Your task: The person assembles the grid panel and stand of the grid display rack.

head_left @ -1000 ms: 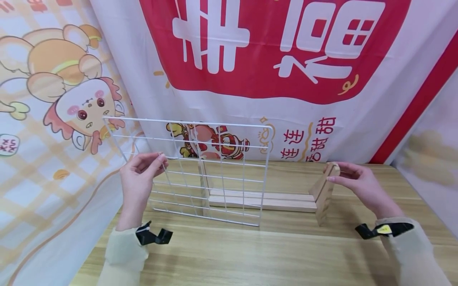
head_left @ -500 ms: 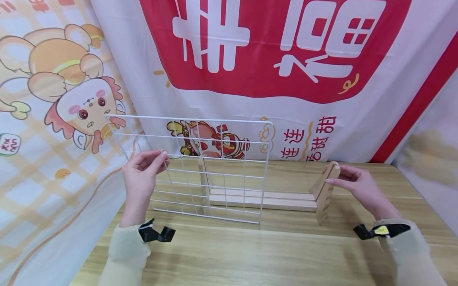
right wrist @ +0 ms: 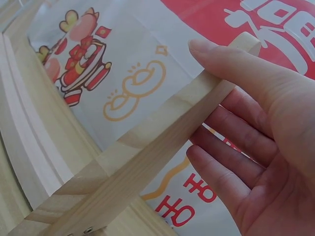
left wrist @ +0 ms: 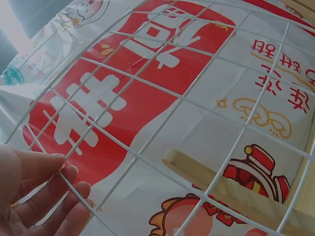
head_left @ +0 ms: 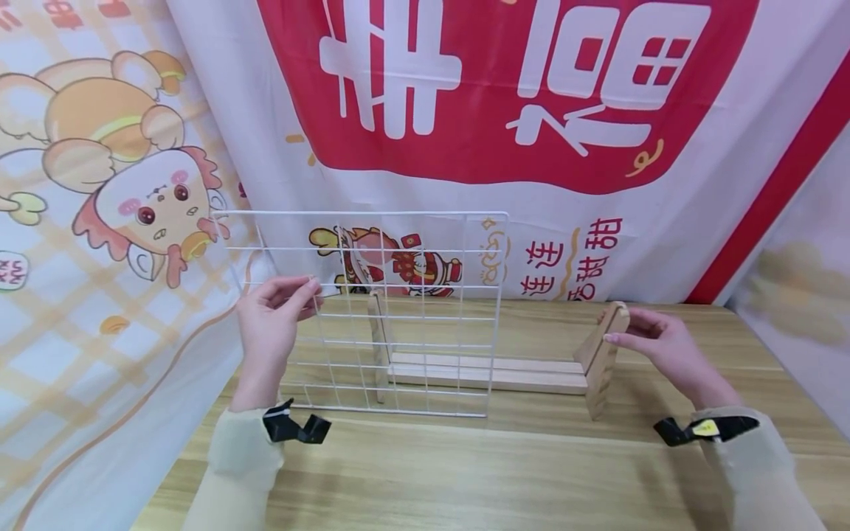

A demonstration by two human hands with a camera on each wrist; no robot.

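Note:
A white wire grid panel (head_left: pixel 412 318) stands upright at the left, in front of the left end of a wooden stand. My left hand (head_left: pixel 274 313) pinches one of its wires between thumb and fingers, left of the middle; the left wrist view shows the hand (left wrist: pixel 49 196) on that wire. The wooden stand has two slanted side pieces joined by grooved rails (head_left: pixel 531 375). At the top of its right side piece (head_left: pixel 606 361), my right hand (head_left: pixel 657 343) holds the wood between thumb and fingers. The right wrist view shows the thumb over that piece's edge (right wrist: pixel 162 118).
The stand sits on a wood-grain table (head_left: pixel 465 472). Behind it hangs a white cloth (head_left: pixel 265 162) with a red printed panel. A checked cartoon cloth (head_left: pixel 119 324) borders the left side, and a pale cloth (head_left: pixel 797 243) the right.
My left hand has shifted slightly to the right with the grid panel, which has turned to face the camera more squarely. The right hand and the wooden stand have hardly moved.

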